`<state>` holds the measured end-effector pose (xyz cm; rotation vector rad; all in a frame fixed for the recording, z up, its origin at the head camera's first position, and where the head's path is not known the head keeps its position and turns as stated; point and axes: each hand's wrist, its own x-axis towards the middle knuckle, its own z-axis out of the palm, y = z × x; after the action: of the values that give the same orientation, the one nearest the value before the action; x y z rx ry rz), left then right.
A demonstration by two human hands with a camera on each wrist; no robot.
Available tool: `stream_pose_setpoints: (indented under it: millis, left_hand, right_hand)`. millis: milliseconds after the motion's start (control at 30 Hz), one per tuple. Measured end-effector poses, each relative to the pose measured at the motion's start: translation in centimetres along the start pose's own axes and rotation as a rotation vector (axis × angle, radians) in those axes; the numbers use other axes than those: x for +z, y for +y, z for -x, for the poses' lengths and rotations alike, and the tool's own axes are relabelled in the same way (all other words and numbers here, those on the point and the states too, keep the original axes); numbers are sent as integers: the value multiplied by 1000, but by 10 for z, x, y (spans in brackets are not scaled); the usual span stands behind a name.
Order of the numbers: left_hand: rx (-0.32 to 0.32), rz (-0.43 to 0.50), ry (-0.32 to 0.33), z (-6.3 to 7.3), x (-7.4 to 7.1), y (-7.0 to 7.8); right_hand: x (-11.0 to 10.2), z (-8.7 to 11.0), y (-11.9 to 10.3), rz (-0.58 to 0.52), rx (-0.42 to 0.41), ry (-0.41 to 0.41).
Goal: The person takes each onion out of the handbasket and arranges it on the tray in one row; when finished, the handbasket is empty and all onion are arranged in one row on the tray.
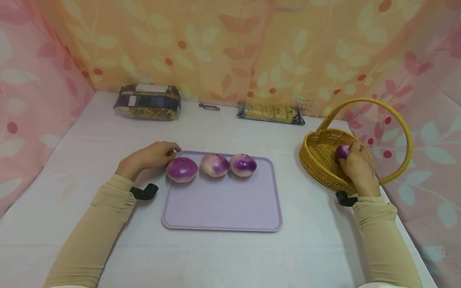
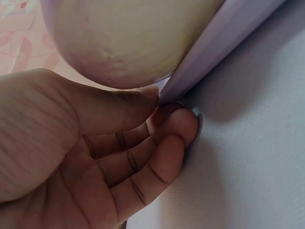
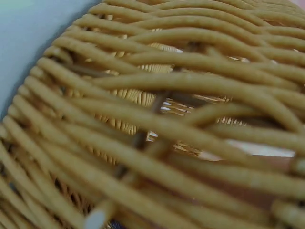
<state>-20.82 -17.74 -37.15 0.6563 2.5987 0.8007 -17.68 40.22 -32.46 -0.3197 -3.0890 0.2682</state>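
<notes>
My left hand (image 1: 157,155) is at the back left corner of the lilac tray (image 1: 221,208). In the left wrist view, its thumb and curled fingers pinch the tray's rim. Just above the thumb is the pale underside of a purple turnip (image 2: 124,38). On the tray's back half, that turnip (image 1: 181,170) sits in a row with two purple-and-white ones, a middle turnip (image 1: 215,165) and a right turnip (image 1: 243,165). Inside the yellow wicker basket (image 1: 317,170), my right hand (image 1: 358,166) grips a small purple turnip (image 1: 343,151), partly hidden. Basket weave (image 3: 157,114) fills the right wrist view.
Along the back of the white-covered table lie a dark bag of pasta (image 1: 147,102), a small wrapped candy (image 1: 209,107) and a yellow packet (image 1: 271,113). The basket's tall handle (image 1: 407,140) arches over its right side. Patterned cloth (image 1: 230,48) hangs behind.
</notes>
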Motion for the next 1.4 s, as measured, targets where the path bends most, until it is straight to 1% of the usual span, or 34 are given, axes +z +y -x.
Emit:
stream_pose_setpoints:
  millis: [200,367,500,733,1000,1133,1233,1333,1400]
  left_hand:
    - [-4,1,1,-1,1,-1]
    - [4,9,5,0,1,-1]
    - [3,11,2,1,1,0]
    - [11,3,2,0,0,2]
    - [26,9,-3,1,-1,2]
    - [9,12,-4,0,1,1]
    - [3,10,-7,0,1,0]
    - [7,10,-4,0,0,0]
    - [7,8,1,1,-1,1]
  right_hand:
    - [1,-1,2,9,3,-40]
    - [3,-2,2,49,-32,-29]
    - [4,-2,3,58,-49,-18]
    - [3,-2,3,48,-38,-7]
    - [5,-1,4,62,-37,-2]
    - [5,1,3,65,-40,4]
    - [2,3,-2,53,-43,46]
    - [-4,7,-13,29,-50,124]
    - [-10,11,-25,14,-66,172]
